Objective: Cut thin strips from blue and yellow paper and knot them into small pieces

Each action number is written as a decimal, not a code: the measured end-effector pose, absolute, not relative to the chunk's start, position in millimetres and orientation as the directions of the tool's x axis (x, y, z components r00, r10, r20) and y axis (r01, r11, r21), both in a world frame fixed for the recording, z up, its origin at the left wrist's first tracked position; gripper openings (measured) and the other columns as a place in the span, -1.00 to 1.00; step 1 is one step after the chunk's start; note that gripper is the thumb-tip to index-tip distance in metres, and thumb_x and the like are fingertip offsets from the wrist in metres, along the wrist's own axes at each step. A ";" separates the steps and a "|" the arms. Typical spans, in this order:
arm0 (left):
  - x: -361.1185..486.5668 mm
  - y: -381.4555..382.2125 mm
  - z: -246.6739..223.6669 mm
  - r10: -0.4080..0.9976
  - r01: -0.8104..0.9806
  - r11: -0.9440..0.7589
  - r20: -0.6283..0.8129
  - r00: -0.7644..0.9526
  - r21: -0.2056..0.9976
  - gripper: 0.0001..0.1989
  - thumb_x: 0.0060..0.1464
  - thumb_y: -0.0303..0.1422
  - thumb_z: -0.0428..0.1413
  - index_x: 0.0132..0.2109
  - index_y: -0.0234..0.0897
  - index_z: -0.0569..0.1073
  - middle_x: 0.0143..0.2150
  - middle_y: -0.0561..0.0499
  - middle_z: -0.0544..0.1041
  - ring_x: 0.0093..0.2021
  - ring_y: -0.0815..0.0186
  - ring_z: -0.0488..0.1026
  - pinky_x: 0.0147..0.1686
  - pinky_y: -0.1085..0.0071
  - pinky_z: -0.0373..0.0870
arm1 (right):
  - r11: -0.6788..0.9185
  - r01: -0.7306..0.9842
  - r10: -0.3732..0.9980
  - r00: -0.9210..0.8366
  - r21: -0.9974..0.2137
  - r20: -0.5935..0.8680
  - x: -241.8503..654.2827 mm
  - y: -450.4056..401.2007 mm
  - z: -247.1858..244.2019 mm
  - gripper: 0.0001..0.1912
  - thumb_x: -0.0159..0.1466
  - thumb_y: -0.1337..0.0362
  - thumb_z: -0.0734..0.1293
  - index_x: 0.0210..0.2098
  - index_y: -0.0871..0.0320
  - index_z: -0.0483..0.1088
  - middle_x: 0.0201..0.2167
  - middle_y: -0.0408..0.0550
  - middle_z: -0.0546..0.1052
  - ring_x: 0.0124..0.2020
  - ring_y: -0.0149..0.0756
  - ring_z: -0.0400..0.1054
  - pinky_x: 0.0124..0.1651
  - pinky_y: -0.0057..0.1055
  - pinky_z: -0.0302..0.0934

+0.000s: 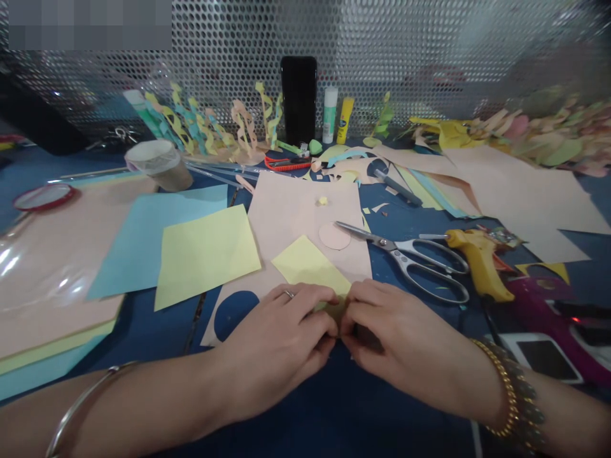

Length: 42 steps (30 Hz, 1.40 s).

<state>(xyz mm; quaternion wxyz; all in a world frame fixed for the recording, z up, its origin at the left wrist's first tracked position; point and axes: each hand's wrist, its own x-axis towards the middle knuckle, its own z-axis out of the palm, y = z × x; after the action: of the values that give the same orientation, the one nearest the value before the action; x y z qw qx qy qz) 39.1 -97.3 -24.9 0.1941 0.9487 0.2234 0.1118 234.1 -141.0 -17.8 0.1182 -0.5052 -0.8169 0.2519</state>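
Note:
My left hand point(277, 337) and my right hand point(405, 337) meet at the bottom middle of the view. Their fingertips pinch the lower end of a pale yellow paper sheet point(309, 264), which looks folded or crumpled there and is partly hidden by my fingers. The sheet lies over a peach paper sheet point(305, 216) with a round hole cut near my left hand. A peach paper disc point(334, 235) rests just above the yellow tip. To the right of my right hand lie steel scissors point(405, 264) with open blades, not touching it.
A yellow hot glue gun point(477, 264) lies right of the scissors. Loose blue and yellow sheets point(205, 254) and a plastic-covered paper stack point(48, 273) cover the left. Paper cutouts, glue sticks point(329, 114) and a standing phone point(298, 98) line the perforated metal back.

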 end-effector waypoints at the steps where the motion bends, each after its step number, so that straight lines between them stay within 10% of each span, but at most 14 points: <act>1: 39.9 -97.9 -24.3 0.466 0.384 -0.831 0.126 0.876 0.403 -0.87 0.17 -0.45 -0.01 -0.25 -0.27 0.44 -0.06 -0.12 0.43 -0.11 0.17 0.43 -0.09 0.14 0.38 | 0.362 0.766 0.886 -0.461 -0.531 -0.061 233.8 -141.2 -18.0 -0.91 0.18 0.44 0.28 -0.39 0.16 0.40 -0.32 -0.09 0.42 -0.25 -0.26 0.29 -0.15 -0.25 0.19; 28: 34.0 -93.9 -22.6 0.489 0.366 -0.791 0.147 0.860 0.491 -0.86 0.12 -0.50 -0.01 -0.20 -0.24 0.41 -0.04 -0.07 0.42 -0.07 0.25 0.42 -0.08 0.29 0.38 | 0.401 0.784 0.874 -0.482 -0.474 -0.059 229.5 -140.9 -16.4 -0.90 0.20 0.43 0.25 -0.36 0.18 0.39 -0.32 -0.06 0.40 -0.25 -0.24 0.27 -0.17 -0.24 0.20; 42: 26.7 -91.7 -16.7 0.241 0.219 -0.961 0.123 0.963 0.169 -0.79 0.16 -0.47 -0.06 -0.17 -0.27 0.47 -0.14 -0.06 0.49 -0.20 0.18 0.45 -0.20 0.27 0.41 | 0.306 0.794 0.896 -0.427 -0.525 -0.122 224.3 -135.6 -11.4 -0.88 0.07 0.48 0.23 -0.44 0.16 0.32 -0.39 -0.11 0.36 -0.33 -0.31 0.24 -0.26 -0.34 0.14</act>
<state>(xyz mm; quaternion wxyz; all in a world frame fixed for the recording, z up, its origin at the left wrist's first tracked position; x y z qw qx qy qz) 26.7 -91.7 -16.7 0.0772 0.9877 0.1162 0.0712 224.3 -135.6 -11.4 0.0968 -0.5266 -0.8023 0.2638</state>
